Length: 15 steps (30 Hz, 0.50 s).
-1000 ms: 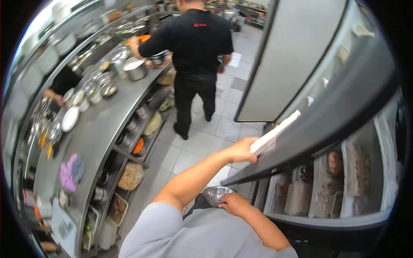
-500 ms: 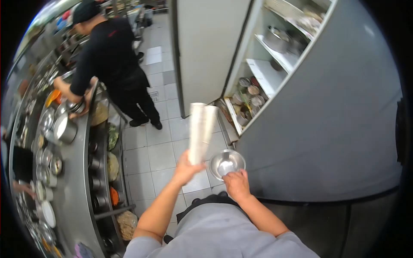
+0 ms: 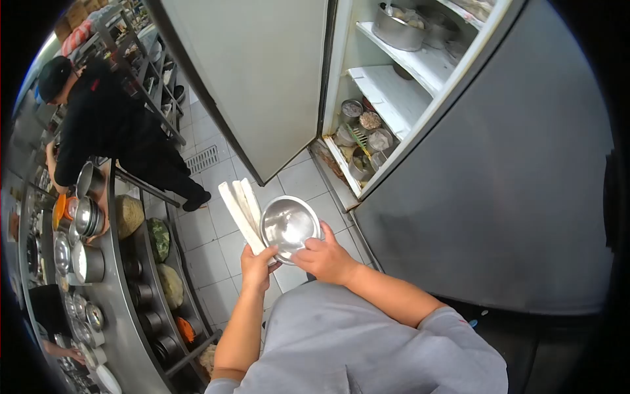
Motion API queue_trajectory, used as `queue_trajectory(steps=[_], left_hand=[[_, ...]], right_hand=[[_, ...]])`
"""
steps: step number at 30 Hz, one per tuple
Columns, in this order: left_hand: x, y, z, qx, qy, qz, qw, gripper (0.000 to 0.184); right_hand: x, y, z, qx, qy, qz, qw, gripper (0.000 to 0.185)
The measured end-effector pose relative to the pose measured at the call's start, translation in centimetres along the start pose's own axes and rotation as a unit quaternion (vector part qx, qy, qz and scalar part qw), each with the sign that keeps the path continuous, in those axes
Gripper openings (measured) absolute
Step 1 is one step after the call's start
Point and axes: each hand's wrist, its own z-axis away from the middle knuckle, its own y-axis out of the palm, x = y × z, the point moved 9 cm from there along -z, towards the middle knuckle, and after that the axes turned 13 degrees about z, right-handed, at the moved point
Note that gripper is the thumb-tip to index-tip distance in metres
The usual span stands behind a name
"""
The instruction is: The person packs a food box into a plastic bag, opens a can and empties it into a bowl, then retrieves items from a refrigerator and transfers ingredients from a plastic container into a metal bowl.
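My left hand (image 3: pixel 256 268) is closed around several long off-white sticks (image 3: pixel 237 213); their exact kind is unclear. They fan out slightly at the far end. Right beside them is a round steel bowl (image 3: pixel 289 226), tilted so that its shiny inside faces me. No food shows in it. My right hand (image 3: pixel 329 261) grips the bowl at its near right rim. The left thumb lies close to the bowl's near left edge; whether it touches is hard to tell. Both hands are in front of my grey shirt.
An open fridge door (image 3: pixel 252 72) stands ahead, with pots and tins on the fridge shelves (image 3: pixel 387 98). A closed grey door (image 3: pixel 485 184) is on the right. Along the left runs a steel counter (image 3: pixel 121 289) with pots and bowls. A person in black (image 3: pixel 108 121) works there.
The sticks have come down and left, now next to the bowl. The bowl has moved left and tilted towards me. My view has turned right, and the fridge appears closer.
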Motion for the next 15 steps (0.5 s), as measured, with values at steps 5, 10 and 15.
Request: queue_trajectory(steps=[5, 10, 15], left_hand=[[-0.8, 2.6, -5.6, 0.013, -0.056, 0.164, 0.985, 0.050], [-3.8, 4.0, -9.1, 0.003, -0.003, 0.188, 0.982, 0.054], [-8.5, 3.5, -14.4, 0.016, 0.127, 0.151, 0.980, 0.057]], right_hand=[[-6.1, 2.1, -4.3, -0.043, -0.076, -0.044, 0.995, 0.021], [-8.8, 3.7, -8.0, -0.051, -0.114, -0.029, 0.992, 0.023], [-12.0, 7.9, -11.5, 0.015, -0.045, -0.025, 0.999, 0.027]])
